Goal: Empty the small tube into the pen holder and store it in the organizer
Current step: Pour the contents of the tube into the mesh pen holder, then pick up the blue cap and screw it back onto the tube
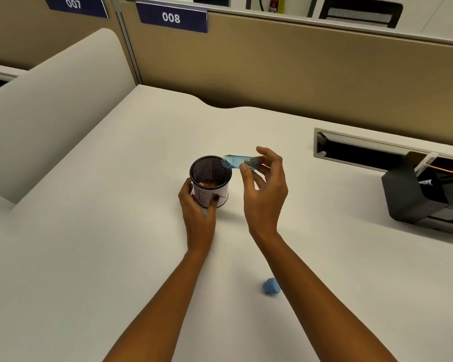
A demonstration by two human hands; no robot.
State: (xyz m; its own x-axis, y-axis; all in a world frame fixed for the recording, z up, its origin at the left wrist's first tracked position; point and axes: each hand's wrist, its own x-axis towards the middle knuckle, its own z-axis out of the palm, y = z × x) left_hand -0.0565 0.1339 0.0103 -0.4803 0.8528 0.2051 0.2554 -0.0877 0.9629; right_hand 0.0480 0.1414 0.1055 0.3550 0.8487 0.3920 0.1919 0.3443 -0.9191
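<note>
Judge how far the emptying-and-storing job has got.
Done: the blue cap is off, lying on the white desk. In hand: the right hand tips the clear blue-tinted small tube over the black mesh pen holder, steadied by the left hand. Left: storing the tube in the black desk organizer.

The pen holder [210, 181] stands on the bench [89, 257], wrapped by the left grip [197, 205] from its near side. The right grip [264, 184] holds the tube [237, 162] level, its mouth over the holder's right rim. The cap [271, 286] lies nearer than the right grip; the organizer [416, 194] sits far to its right.
</note>
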